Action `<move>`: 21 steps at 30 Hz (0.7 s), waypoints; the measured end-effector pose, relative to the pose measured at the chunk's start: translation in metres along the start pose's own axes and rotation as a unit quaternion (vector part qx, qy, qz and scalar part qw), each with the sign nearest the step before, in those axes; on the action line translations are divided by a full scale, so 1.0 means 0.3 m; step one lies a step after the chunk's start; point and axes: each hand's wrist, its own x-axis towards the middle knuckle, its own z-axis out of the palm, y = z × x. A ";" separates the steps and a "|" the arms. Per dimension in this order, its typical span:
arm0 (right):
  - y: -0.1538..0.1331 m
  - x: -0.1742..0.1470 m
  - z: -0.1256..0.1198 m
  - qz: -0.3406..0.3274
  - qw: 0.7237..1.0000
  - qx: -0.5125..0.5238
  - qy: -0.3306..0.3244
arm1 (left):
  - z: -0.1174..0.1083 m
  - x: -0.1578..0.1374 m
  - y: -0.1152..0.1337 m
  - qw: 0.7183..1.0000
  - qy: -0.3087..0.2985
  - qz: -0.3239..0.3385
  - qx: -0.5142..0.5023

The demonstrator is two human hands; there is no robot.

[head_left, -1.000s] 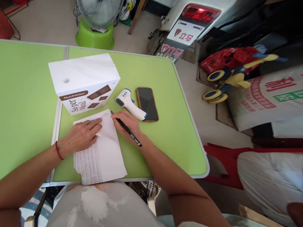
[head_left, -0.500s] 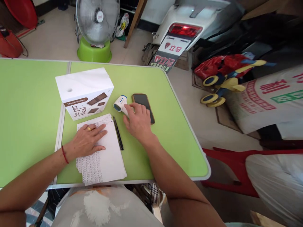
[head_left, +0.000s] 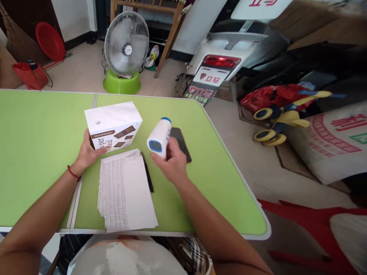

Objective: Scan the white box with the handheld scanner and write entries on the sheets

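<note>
"What is in the right hand [head_left: 174, 162] in the head view?"

"Its grip is closed around a white thermometer [head_left: 161, 135], held over the counter [head_left: 200, 202] with the small screen facing the near side. A phone [head_left: 182, 143] lies behind it to the right, partly hidden."

"And the left hand [head_left: 86, 153]?"

"Its grip holds the near left corner of a white box [head_left: 113, 112], thumb across the near face."

"What lies between the forearms?"

"Sheets of paper [head_left: 139, 194], with rows of small writing at left, and a black pen [head_left: 148, 173] along their right edge."
</note>
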 end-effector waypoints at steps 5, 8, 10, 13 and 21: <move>-0.118 -0.162 0.070 0.065 0.907 0.347 -0.230 | 0.027 -0.024 0.008 0.991 0.088 -0.049 -0.090; -0.128 -0.212 0.096 0.106 0.881 0.362 -0.285 | 0.045 -0.062 0.033 0.985 0.076 -0.065 -0.139; -0.123 -0.218 0.102 0.123 0.882 0.360 -0.277 | 0.054 -0.080 0.041 0.982 0.067 -0.081 -0.157; -0.109 -0.212 0.106 0.151 0.886 0.350 -0.265 | 0.067 -0.090 0.043 0.979 0.058 -0.103 -0.164; -0.098 -0.207 0.119 0.181 0.895 0.335 -0.231 | 0.079 -0.100 0.049 0.980 0.051 -0.111 -0.160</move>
